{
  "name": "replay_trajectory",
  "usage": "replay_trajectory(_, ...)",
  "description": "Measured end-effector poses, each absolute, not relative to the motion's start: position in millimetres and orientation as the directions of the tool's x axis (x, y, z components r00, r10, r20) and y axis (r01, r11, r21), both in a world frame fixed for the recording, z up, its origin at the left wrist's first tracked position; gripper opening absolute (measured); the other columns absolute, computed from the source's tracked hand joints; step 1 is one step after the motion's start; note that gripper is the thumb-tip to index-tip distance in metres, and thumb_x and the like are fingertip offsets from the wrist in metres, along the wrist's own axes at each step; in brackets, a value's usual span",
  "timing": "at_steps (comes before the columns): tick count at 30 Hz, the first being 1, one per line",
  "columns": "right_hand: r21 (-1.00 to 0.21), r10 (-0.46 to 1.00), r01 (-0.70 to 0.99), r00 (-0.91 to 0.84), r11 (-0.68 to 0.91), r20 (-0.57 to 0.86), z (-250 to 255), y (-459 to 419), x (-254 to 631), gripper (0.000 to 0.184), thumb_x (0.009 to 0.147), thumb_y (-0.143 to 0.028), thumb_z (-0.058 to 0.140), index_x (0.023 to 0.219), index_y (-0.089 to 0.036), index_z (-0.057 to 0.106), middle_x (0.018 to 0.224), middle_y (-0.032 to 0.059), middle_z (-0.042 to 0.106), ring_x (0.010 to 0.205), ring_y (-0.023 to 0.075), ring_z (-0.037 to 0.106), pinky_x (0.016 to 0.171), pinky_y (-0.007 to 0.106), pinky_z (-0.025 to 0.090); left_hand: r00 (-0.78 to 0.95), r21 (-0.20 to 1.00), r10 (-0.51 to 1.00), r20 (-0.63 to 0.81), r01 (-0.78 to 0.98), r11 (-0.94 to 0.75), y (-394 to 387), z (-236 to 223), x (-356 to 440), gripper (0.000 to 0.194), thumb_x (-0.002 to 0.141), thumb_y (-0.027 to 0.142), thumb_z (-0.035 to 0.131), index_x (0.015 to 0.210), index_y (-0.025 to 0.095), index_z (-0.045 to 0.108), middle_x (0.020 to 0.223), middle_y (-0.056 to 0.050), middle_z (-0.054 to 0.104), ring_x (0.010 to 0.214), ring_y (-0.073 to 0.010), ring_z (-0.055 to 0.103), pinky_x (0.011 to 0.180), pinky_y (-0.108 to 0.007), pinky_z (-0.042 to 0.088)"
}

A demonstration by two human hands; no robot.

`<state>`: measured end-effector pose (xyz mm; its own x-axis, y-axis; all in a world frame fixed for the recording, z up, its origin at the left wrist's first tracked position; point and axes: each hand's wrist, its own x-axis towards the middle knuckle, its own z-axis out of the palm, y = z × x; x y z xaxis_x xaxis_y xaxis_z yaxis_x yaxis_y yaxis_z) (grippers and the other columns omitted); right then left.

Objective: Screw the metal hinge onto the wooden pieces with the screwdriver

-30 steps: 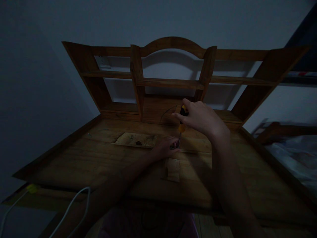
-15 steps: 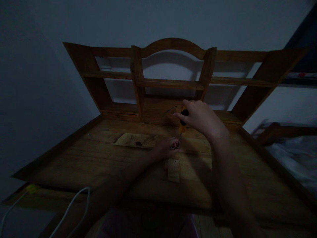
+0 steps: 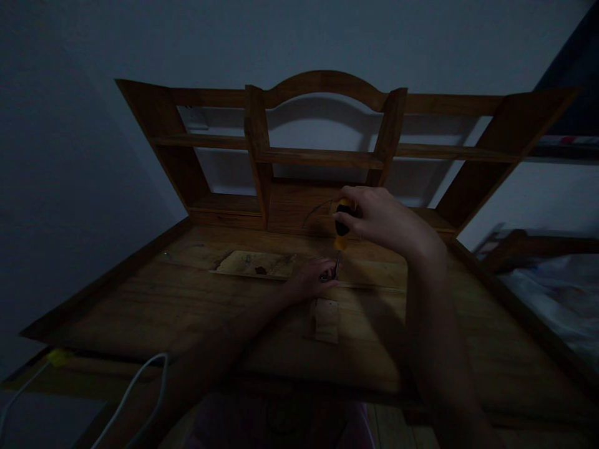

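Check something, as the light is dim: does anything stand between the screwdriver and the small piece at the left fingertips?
Nothing visible does. The right hand holds the screwdriver, its shaft reaching down by the left hand, close to the small piece; whether they touch is unclear.

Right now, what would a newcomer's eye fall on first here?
Probably the yellow-and-black screwdriver, held nearly upright in the right hand, its tip down beside the left hand on the wooden desk. Next, likely the wide shelf unit with its arched top, along the desk's back edge.
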<state>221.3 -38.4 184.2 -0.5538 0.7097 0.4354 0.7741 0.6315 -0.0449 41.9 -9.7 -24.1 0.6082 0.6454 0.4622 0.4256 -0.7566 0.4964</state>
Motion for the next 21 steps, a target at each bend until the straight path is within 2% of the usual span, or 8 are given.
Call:
replay_trajectory(5,0.024,0.78,0.892,-0.408,0.452,0.475,179.1,-37.9,213.0,0.044,0.096,-0.057,0.05,0.095,-0.016,0.064,0.091,0.014,0.069,0.088,0.0299,0.065,0.072,0.037,0.044,0.61,0.434,0.617,0.497,0.441,-0.786,-8.3,-28.0,41.7,0.019,0.092,0.035,0.066,0.095,0.017,0.062,0.089,-0.003,0.062,0.083,-0.0155,0.058,0.075,-0.025,0.045)
replay_trajectory(7,0.01,0.778,0.892,-0.4,0.452,0.485,178.5,-38.6,213.2,0.049,0.096,-0.061,0.046,0.096,-0.016,0.064,0.096,0.0151,0.069,0.091,0.0305,0.065,0.075,0.038,0.045,0.61,0.427,0.613,0.502,0.441,-0.789,-7.2,-29.9,41.5,0.02,0.092,0.036,0.066,0.097,0.017,0.062,0.089,-0.003,0.061,0.083,-0.0155,0.058,0.074,-0.026,0.045)
replay_trajectory(9,-0.033,0.76,0.848,-0.456,0.529,0.462,179.4,-39.8,216.4,0.048,0.098,-0.059,0.044,0.102,-0.016,0.064,0.104,0.0141,0.069,0.097,0.0291,0.065,0.08,0.038,0.046,0.61,0.434,0.614,0.5,0.436,-0.788,-6.5,-30.9,41.4,0.022,0.092,0.036,0.066,0.103,0.017,0.063,0.09,-0.003,0.062,0.083,-0.0157,0.058,0.074,-0.026,0.045)
replay_trajectory(12,-0.095,0.731,0.771,-0.546,0.629,0.41,182.8,-41.7,223.6,0.037,0.099,-0.048,0.049,0.115,-0.018,0.063,0.111,0.0104,0.069,0.103,0.026,0.064,0.087,0.035,0.045,0.612,0.443,0.608,0.506,0.42,-0.792,-6.1,-31.2,41.5,0.028,0.092,0.034,0.066,0.114,0.017,0.063,0.091,-0.003,0.062,0.083,-0.0162,0.059,0.075,-0.026,0.046)
replay_trajectory(16,-0.096,0.731,0.768,-0.554,0.633,0.398,184.7,-41.6,226.6,0.027,0.097,-0.035,0.056,0.118,-0.02,0.063,0.11,0.0079,0.07,0.101,0.0239,0.064,0.083,0.032,0.045,0.615,0.444,0.609,0.501,0.422,-0.791,-6.4,-31.2,41.5,0.03,0.092,0.036,0.066,0.115,0.018,0.063,0.092,-0.004,0.063,0.085,-0.0166,0.059,0.075,-0.027,0.047)
replay_trajectory(18,-0.05,0.742,0.802,-0.525,0.595,0.417,183.1,-40.1,223.6,0.027,0.097,-0.039,0.056,0.111,-0.018,0.064,0.104,0.0092,0.07,0.097,0.0253,0.065,0.079,0.033,0.045,0.612,0.447,0.61,0.503,0.419,-0.79,-6.6,-31.4,41.2,0.029,0.092,0.036,0.066,0.115,0.019,0.063,0.093,-0.004,0.063,0.086,-0.0166,0.06,0.076,-0.027,0.047)
replay_trajectory(21,0.023,0.767,0.869,-0.449,0.495,0.459,179.2,-38.1,217.8,0.036,0.096,-0.052,0.052,0.098,-0.017,0.063,0.092,0.011,0.069,0.09,0.0286,0.065,0.074,0.035,0.044,0.61,0.454,0.616,0.499,0.421,-0.785,-6.5,-31.5,41.2,0.023,0.092,0.036,0.066,0.106,0.018,0.064,0.092,-0.004,0.063,0.086,-0.0168,0.059,0.076,-0.027,0.047)
